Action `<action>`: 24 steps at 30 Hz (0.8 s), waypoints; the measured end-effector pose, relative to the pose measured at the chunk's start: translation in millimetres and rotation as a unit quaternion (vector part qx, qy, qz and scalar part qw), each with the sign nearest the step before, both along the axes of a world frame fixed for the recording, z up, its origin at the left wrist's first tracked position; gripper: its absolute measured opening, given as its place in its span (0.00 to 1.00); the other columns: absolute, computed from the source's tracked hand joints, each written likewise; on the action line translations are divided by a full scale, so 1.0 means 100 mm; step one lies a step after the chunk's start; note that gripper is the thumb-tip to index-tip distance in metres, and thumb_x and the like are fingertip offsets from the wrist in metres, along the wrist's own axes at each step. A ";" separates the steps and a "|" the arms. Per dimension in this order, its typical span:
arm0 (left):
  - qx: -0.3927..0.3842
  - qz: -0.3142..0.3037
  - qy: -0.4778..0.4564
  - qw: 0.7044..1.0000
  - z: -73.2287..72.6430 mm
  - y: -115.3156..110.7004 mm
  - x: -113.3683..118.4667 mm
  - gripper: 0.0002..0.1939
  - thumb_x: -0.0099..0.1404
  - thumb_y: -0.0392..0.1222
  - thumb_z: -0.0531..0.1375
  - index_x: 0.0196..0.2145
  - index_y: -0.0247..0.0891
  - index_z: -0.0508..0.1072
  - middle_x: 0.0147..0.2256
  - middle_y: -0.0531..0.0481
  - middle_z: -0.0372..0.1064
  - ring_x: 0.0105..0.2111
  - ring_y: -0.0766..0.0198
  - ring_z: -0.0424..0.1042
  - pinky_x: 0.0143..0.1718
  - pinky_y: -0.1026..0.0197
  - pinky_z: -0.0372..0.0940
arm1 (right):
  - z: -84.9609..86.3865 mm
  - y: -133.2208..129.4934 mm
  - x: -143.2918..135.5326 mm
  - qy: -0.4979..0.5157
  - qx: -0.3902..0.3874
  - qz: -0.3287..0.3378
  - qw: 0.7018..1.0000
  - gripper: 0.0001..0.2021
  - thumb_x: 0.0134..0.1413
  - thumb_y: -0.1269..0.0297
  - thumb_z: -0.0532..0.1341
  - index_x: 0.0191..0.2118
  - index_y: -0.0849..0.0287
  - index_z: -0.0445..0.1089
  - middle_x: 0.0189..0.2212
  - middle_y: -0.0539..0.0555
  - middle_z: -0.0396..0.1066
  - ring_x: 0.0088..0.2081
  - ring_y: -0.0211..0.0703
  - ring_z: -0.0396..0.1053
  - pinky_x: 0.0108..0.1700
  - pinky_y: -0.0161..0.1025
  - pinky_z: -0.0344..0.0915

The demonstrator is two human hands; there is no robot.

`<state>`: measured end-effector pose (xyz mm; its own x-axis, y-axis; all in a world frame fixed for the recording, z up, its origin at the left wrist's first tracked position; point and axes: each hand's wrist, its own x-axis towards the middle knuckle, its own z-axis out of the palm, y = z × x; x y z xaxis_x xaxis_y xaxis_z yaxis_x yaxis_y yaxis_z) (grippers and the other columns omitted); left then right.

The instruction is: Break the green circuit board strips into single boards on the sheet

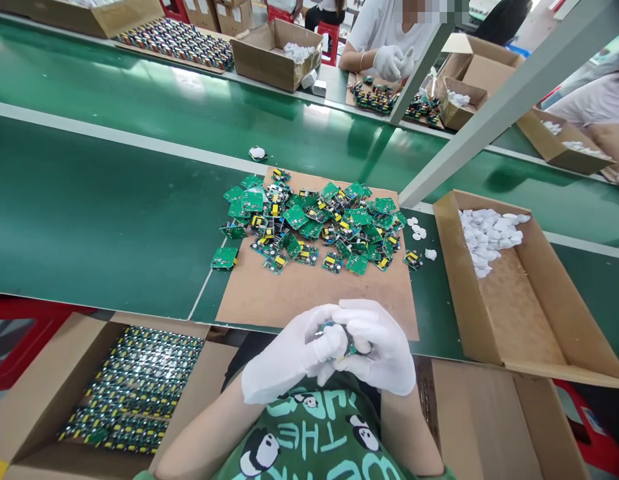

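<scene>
Both my hands wear white gloves and meet in front of my chest, just over the near edge of the bench. My left hand (pixel 319 343) and my right hand (pixel 377 343) are closed around a small circuit board (pixel 353 347), most of it hidden by the gloved fingers. Ahead of them, a heap of green circuit boards (pixel 295 217) with yellow and black components lies on a brown cardboard sheet (pixel 314 293). Some boards lie face down, others show their parts.
At the right stands a cardboard box (pixel 529 313) with white pieces (pixel 489 233) inside. Lower left, another box (pixel 44 400) holds rows of boards (pixel 144 380). A slanted metal post (pixel 489 120) rises at the right. Across the green bench (pixel 114 213), a gloved co-worker (pixel 389 63) handles parts.
</scene>
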<state>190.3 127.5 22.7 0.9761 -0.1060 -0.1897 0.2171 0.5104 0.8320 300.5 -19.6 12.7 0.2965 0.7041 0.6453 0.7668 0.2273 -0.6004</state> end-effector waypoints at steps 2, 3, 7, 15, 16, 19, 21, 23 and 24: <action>0.009 -0.020 -0.007 1.000 -0.03 0.00 -0.02 0.20 0.68 0.57 0.56 0.46 0.37 0.69 0.29 0.52 0.67 0.17 0.73 0.62 0.18 0.69 0.54 | 0.04 -0.01 0.00 -0.037 0.005 0.003 0.999 0.19 0.64 0.58 0.59 0.58 0.55 0.62 0.45 0.60 0.74 0.50 0.48 0.72 0.50 0.48 0.72; 0.016 -0.028 -0.012 0.999 -0.04 0.00 -0.04 0.22 0.68 0.58 0.56 0.48 0.37 0.68 0.27 0.52 0.66 0.18 0.72 0.63 0.19 0.68 0.55 | 0.06 -0.01 0.00 -0.053 0.004 0.002 0.999 0.18 0.64 0.58 0.59 0.57 0.55 0.63 0.45 0.60 0.74 0.50 0.48 0.72 0.49 0.48 0.72; 0.040 -0.027 -0.041 0.998 0.01 -0.01 -0.05 0.26 0.65 0.60 0.58 0.49 0.35 0.69 0.26 0.52 0.65 0.19 0.71 0.60 0.24 0.65 0.57 | 0.11 -0.04 -0.03 -0.086 0.003 -0.018 0.996 0.12 0.62 0.60 0.62 0.49 0.54 0.68 0.42 0.58 0.75 0.50 0.50 0.72 0.45 0.47 0.74; 0.119 -0.013 -0.022 0.993 0.18 -0.02 0.00 0.14 0.64 0.49 0.59 0.39 0.34 0.70 0.31 0.50 0.67 0.25 0.70 0.60 0.29 0.66 0.59 | 0.10 -0.04 -0.05 -0.090 -0.021 -0.025 0.995 0.12 0.64 0.61 0.59 0.51 0.55 0.67 0.40 0.57 0.77 0.46 0.47 0.74 0.46 0.45 0.73; 0.099 -0.022 -0.019 0.995 0.17 -0.02 -0.01 0.17 0.63 0.52 0.60 0.41 0.34 0.69 0.29 0.51 0.66 0.23 0.71 0.59 0.26 0.66 0.57 | 0.10 -0.04 -0.04 -0.095 -0.023 -0.021 0.995 0.12 0.64 0.60 0.59 0.51 0.55 0.67 0.41 0.57 0.76 0.46 0.47 0.74 0.45 0.45 0.73; 0.035 -0.059 -0.031 0.997 0.13 0.01 -0.04 0.24 0.65 0.60 0.57 0.42 0.34 0.69 0.24 0.53 0.64 0.18 0.73 0.57 0.21 0.67 0.53 | 0.12 -0.03 -0.04 -0.083 -0.019 -0.018 0.996 0.14 0.63 0.56 0.60 0.51 0.56 0.66 0.41 0.58 0.75 0.47 0.47 0.73 0.45 0.45 0.73; 0.024 -0.056 -0.036 0.997 0.12 0.01 -0.05 0.24 0.65 0.61 0.57 0.41 0.34 0.70 0.25 0.52 0.64 0.17 0.73 0.57 0.20 0.67 0.53 | 0.14 -0.03 -0.05 -0.067 -0.024 -0.018 0.997 0.14 0.62 0.55 0.61 0.50 0.55 0.67 0.40 0.56 0.76 0.46 0.46 0.73 0.46 0.44 0.73; 0.019 -0.048 -0.035 0.998 0.12 0.02 -0.05 0.23 0.64 0.60 0.58 0.41 0.34 0.71 0.23 0.53 0.63 0.17 0.73 0.57 0.20 0.67 0.53 | 0.16 -0.03 -0.07 -0.069 -0.020 -0.025 0.997 0.12 0.62 0.56 0.61 0.47 0.55 0.68 0.39 0.55 0.76 0.46 0.46 0.73 0.45 0.44 0.72; 0.014 -0.048 -0.039 0.998 0.10 0.01 -0.05 0.23 0.64 0.59 0.59 0.41 0.34 0.71 0.22 0.54 0.62 0.17 0.72 0.58 0.20 0.67 0.53 | 0.17 -0.03 -0.08 -0.079 -0.014 -0.030 0.996 0.10 0.62 0.58 0.62 0.46 0.54 0.69 0.39 0.56 0.76 0.46 0.47 0.73 0.45 0.45 0.72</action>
<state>185.8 128.8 33.1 0.9736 -0.1956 -0.1179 0.1982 0.4670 0.8617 292.4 -22.2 29.4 0.2348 0.7067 0.6674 0.8640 0.1628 -0.4764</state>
